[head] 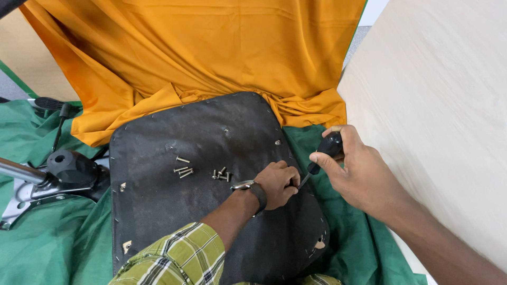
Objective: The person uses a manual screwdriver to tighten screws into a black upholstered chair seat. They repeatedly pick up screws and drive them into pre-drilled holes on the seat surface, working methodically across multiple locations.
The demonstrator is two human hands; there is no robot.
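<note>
My left hand pinched a screw at the seat base edge while my right hand gripped the screwdriver, needing steady seating before turning.

Black-handled screwdriver — tip down on black seat base.

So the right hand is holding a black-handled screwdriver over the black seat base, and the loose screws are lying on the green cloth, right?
Not quite. The head view shows the loose screws lying on the black seat base itself, not on the green cloth. The rest holds: the right hand holds the black-handled screwdriver over that base.
</note>
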